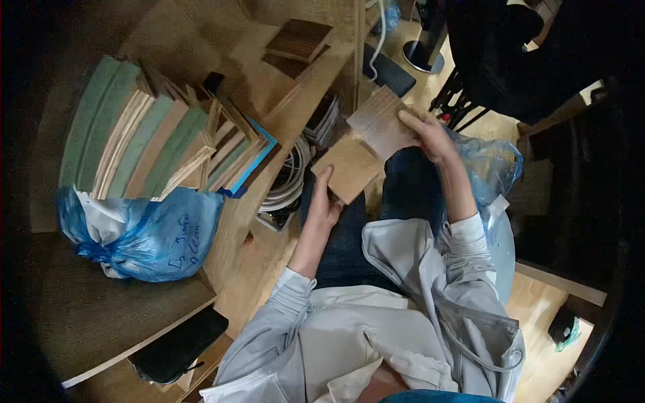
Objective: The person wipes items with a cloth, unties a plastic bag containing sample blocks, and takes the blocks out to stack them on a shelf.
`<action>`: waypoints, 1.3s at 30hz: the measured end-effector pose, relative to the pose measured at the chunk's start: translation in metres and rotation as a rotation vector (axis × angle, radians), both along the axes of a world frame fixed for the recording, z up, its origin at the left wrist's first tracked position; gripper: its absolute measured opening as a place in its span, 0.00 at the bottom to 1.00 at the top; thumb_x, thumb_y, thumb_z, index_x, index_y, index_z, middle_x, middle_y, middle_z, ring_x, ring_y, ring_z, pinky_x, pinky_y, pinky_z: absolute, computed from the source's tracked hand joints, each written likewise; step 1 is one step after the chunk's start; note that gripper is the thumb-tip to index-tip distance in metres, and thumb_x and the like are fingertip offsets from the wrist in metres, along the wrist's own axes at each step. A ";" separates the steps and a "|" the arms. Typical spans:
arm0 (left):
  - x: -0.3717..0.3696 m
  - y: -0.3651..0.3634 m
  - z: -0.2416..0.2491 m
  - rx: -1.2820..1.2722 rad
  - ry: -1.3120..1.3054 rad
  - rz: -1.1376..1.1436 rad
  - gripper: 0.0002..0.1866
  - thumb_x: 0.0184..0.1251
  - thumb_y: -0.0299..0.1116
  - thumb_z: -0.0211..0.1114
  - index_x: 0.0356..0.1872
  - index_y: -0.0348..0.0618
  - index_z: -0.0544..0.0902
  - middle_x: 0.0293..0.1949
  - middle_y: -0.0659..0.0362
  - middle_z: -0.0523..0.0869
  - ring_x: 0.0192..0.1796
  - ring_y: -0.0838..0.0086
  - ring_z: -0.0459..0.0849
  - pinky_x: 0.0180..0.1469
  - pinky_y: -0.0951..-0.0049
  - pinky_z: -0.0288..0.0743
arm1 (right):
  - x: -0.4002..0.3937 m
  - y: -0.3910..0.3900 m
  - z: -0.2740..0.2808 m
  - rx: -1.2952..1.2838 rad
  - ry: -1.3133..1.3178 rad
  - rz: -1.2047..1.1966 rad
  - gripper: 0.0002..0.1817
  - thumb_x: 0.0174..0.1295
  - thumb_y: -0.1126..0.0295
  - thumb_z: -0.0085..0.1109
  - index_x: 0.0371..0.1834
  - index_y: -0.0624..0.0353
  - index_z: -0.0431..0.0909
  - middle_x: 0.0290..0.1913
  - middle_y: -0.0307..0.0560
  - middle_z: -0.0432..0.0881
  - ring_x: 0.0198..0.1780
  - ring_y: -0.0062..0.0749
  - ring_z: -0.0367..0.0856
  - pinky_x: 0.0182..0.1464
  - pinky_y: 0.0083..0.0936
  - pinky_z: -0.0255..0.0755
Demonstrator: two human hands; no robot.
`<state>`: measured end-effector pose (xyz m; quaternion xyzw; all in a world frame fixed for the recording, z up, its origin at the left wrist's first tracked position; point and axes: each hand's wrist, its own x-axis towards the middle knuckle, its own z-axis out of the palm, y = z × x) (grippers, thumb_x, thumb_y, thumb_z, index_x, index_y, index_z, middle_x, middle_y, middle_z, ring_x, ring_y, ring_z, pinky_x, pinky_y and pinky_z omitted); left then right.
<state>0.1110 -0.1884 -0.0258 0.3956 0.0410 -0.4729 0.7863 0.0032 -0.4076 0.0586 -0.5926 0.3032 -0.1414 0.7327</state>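
My left hand (325, 201) grips the near corner of a light brown square wooden sample (346, 168), held over my lap. My right hand (426, 134) holds a paler, greyish wooden sample (378, 121) by its right edge, just above and behind the brown one. The two pieces overlap slightly. Both of my arms wear light grey sleeves, and my legs in dark jeans are below the samples.
A row of upright boards and samples (154, 144) leans on the wooden table (269, 221) at the left, with a blue plastic bag (151, 238) in front. Dark wood pieces (295, 41) lie farther back. Coiled cables (292, 178) sit under the table edge. Another blue bag (494, 168) is at the right.
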 end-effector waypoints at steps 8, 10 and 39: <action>-0.013 0.039 -0.034 0.017 0.126 -0.151 0.32 0.59 0.46 0.60 0.61 0.43 0.64 0.56 0.55 0.73 0.58 0.66 0.73 0.58 0.64 0.69 | 0.157 -0.046 0.133 -1.270 -0.344 0.243 0.16 0.58 0.58 0.60 0.42 0.57 0.76 0.37 0.40 0.79 0.39 0.27 0.76 0.43 0.25 0.70; -0.015 0.042 -0.038 0.031 0.098 -0.180 0.31 0.59 0.46 0.60 0.60 0.43 0.65 0.56 0.56 0.74 0.57 0.66 0.74 0.58 0.65 0.69 | 0.207 -0.047 0.146 -1.381 -0.216 0.476 0.14 0.60 0.60 0.58 0.42 0.57 0.77 0.39 0.43 0.80 0.41 0.30 0.77 0.44 0.27 0.70; 0.002 0.015 -0.011 -0.369 0.189 -0.027 0.42 0.49 0.62 0.57 0.62 0.47 0.63 0.58 0.54 0.70 0.59 0.60 0.70 0.57 0.56 0.68 | -0.001 0.048 0.022 -0.272 0.050 0.356 0.29 0.60 0.56 0.56 0.60 0.62 0.63 0.42 0.41 0.75 0.37 0.20 0.75 0.34 0.16 0.72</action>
